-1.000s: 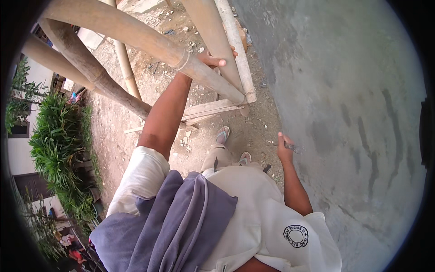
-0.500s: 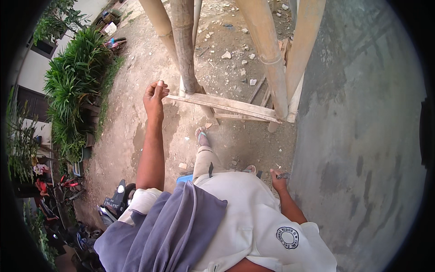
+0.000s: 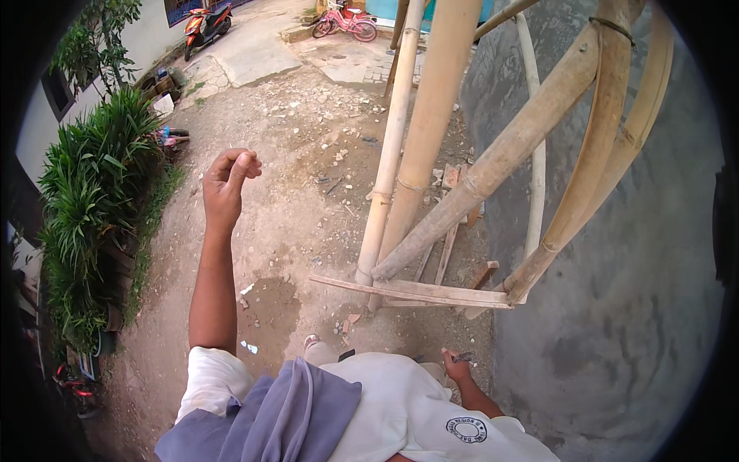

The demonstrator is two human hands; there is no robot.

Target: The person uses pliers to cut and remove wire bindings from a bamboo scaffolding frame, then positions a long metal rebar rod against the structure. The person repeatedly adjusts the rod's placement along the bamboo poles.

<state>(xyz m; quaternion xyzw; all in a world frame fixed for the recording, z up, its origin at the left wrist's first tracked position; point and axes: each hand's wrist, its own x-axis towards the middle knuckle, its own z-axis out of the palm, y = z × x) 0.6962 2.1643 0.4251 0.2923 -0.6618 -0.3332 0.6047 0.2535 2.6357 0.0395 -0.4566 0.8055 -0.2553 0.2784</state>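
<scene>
My left hand (image 3: 231,181) is raised in front of me with its fingers curled and the thumb pressed to them. Anything in that pinch is too small to make out. Low at my right side, my right hand (image 3: 455,365) is closed around a small dark grey object (image 3: 463,357) whose kind I cannot tell. Ahead stands a bamboo scaffold (image 3: 493,169) of upright and slanting poles. Near its foot a thin wooden batten (image 3: 412,291) runs across the poles. Neither hand touches the scaffold.
A grey plastered wall (image 3: 600,339) rises close on the right, behind the poles. Rubble and wood pieces (image 3: 446,246) lie on the dirt ground (image 3: 285,208). Green plants (image 3: 88,208) line the left. Far off stand an orange scooter (image 3: 204,29) and a pink bicycle (image 3: 344,25).
My view has lifted and more of the path and scaffold shows. My left hand has moved up and left, away from the batten's end. My right hand stays low at my side.
</scene>
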